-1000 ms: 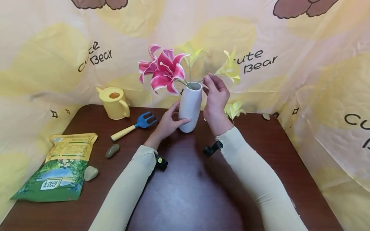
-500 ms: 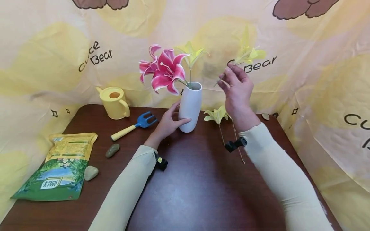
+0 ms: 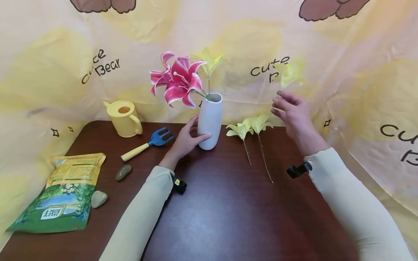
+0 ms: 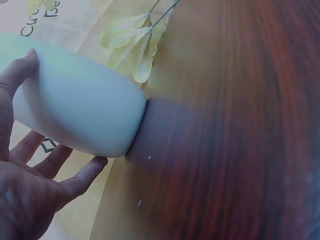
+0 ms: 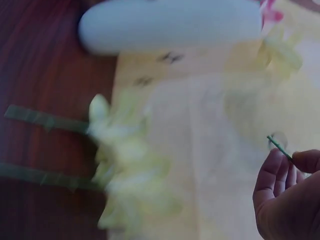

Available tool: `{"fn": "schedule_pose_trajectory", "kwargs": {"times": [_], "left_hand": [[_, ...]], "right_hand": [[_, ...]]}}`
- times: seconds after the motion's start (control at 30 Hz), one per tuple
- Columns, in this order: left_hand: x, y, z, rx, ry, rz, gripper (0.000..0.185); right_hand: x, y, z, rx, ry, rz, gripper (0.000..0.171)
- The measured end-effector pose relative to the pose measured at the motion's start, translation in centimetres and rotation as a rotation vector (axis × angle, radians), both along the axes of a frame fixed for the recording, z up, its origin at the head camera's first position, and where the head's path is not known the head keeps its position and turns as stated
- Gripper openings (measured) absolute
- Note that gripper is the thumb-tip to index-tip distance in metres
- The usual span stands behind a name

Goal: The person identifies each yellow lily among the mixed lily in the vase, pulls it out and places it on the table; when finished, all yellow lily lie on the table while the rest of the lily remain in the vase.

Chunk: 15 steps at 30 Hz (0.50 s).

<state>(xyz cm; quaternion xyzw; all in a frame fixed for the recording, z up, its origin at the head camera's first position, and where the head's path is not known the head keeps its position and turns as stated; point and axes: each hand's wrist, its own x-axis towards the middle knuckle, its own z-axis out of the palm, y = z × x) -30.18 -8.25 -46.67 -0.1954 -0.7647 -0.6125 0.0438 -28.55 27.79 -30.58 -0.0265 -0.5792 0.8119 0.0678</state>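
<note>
A white vase (image 3: pixel 210 121) stands upright toward the back of the table. It holds pink lilies (image 3: pixel 180 81) leaning left and one upright yellow lily (image 3: pixel 209 62). My left hand (image 3: pixel 187 140) grips the vase low on its left side, thumb across the front; the left wrist view shows thumb and fingers on opposite sides of the vase body (image 4: pixel 82 102). Off to the right and raised, my right hand (image 3: pixel 298 116) pinches the stem of another yellow lily (image 3: pixel 291 72). A short green stem end (image 5: pixel 279 146) sticks out from the fingers in the right wrist view.
Two yellow lilies (image 3: pixel 249 127) lie on the table (image 3: pixel 209 217) right of the vase. On the left are a yellow watering can (image 3: pixel 121 121), a blue hand fork (image 3: pixel 147 144), two stones (image 3: pixel 123 173) and a green-yellow bag (image 3: pixel 60 194). A printed cloth (image 3: pixel 241 40) hangs behind.
My right hand has pulled the yellow lily out of the vase mouth and carried it right. The two lilies on the table have come into full sight. My left hand has stayed on the vase.
</note>
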Motion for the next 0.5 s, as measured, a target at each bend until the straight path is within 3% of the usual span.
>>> {"fn": "schedule_pose_trajectory", "kwargs": {"times": [0.07, 0.33, 0.5], "left_hand": [[0.0, -0.2, 0.0, 0.004, -0.002, 0.002, 0.084], [-0.1, -0.1, -0.1, 0.007, 0.018, -0.009, 0.085], [0.0, -0.1, -0.1, 0.002, 0.017, -0.008, 0.086]], "right_hand": [[0.0, 1.7, -1.3, 0.039, -0.028, 0.011, 0.020], [0.3, 7.8, -7.6, 0.357, -0.219, 0.115, 0.021], [0.3, 9.7, -9.9, 0.505, -0.268, 0.176, 0.016]]}}
